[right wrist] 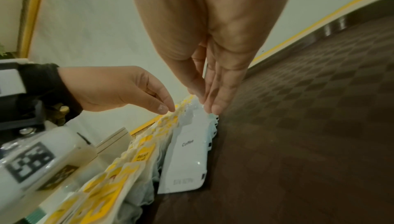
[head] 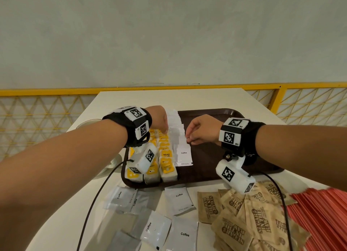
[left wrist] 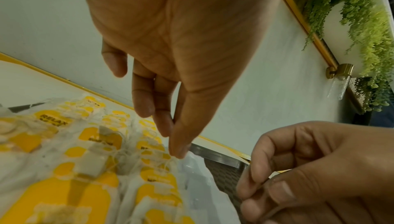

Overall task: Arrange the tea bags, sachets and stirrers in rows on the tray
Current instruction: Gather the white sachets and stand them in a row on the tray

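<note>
Nearest the head camera, loose white coffee sachets (head: 179, 201) lie scattered on the table (head: 116, 104), short of the tray, with brown sugar sachets (head: 249, 213) to their right and a fan of red stirrers (head: 319, 213) further right.

On the dark brown tray (head: 216, 156) a row of overlapping white coffee sachets (head: 183, 153) runs from the near side toward the far rim, just beside rows of yellow-labelled tea bags (head: 166, 162) filling the tray's left part. The tray's right part is bare.

The right hand (head: 201, 131) has its grip closed in a pinch, thumb and fingertips (right wrist: 216, 108) on the right edge of a sachet midway along the white row. The left hand (head: 161, 119) hangs over the seam between tea bags and sachets, fingers (left wrist: 164, 125) loosely extended downward and holding nothing, its thumb tip at or just above the sachets' left edge; I cannot tell whether it touches.

A white cup (head: 112, 163) stands on the table left of the tray.
</note>
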{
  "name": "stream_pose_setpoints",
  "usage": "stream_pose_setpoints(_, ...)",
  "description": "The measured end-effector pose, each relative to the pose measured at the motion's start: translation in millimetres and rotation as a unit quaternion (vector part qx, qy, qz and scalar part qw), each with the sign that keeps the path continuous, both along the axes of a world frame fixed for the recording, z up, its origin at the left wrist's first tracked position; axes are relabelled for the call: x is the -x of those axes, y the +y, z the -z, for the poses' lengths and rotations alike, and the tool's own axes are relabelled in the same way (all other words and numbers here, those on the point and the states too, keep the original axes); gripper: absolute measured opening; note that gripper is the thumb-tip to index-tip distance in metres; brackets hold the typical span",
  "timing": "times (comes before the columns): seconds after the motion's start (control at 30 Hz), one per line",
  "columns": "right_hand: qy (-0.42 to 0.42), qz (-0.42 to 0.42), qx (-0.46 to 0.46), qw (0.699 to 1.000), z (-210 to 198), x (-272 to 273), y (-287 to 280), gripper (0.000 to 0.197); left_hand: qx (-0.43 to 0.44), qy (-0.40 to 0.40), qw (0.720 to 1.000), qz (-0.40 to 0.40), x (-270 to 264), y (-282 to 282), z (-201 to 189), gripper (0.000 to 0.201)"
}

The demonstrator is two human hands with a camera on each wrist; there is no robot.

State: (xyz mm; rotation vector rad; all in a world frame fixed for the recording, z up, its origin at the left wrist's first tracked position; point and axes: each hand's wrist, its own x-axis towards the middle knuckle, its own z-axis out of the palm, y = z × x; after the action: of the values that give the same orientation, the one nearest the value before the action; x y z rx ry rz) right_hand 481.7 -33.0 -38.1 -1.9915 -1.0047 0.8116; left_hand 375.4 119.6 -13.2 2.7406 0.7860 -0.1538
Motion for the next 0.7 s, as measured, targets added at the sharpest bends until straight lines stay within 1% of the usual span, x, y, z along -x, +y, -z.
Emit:
stream_pose_setpoints(0.1, 0.008, 0.024, -0.002, 1.000, -2, -1, 1, 0.015, 0.000, -0.001, 1.000, 0.001, 0, 1, -1, 0.024)
stream_pose_setpoints(0.17, 0.022, 0.035, 0.015, 0.999, -3, -1, 0, 0.015, 0.001, -0.002, 1.000, 0.002, 0, 1, -2, 0.024)
stream_pose_setpoints(0.23, 0.023, 0.023, 0.048, 0.998, -4, 1, -2, 0.013, 0.004, -0.002, 1.000, 0.002, 1, 0, -1, 0.024)
stream_pose_setpoints(0.27, 0.018, 0.007, 0.065, 0.998, -4, 2, -4, 0.016, 0.004, -0.002, 1.000, 0.003, 1, 0, -1, 0.024)
stream_pose_setpoints(0.37, -0.034, -0.062, 0.120, 0.990, -1, 8, -8, 0.037, 0.002, -0.003, 1.000, 0.007, 2, 0, -1, 0.023)
stream_pose_setpoints(0.4, -0.050, -0.083, 0.133, 0.986, 0, 11, -9, 0.041, 0.002, -0.003, 1.000, 0.007, 3, 0, -1, 0.023)
stream_pose_setpoints(0.47, -0.076, -0.109, 0.142, 0.981, 3, 16, -9, 0.041, 0.002, -0.004, 1.000, 0.008, 3, 0, 0, 0.022)
stream_pose_setpoints(0.57, -0.121, -0.120, 0.133, 0.976, 6, 18, -5, 0.039, 0.000, -0.008, 1.000, 0.012, 2, -1, -1, 0.021)
stream_pose_setpoints(0.7, -0.130, -0.115, 0.121, 0.977, 4, 18, -1, 0.039, -0.001, -0.011, 1.000, 0.014, 3, -2, -1, 0.020)
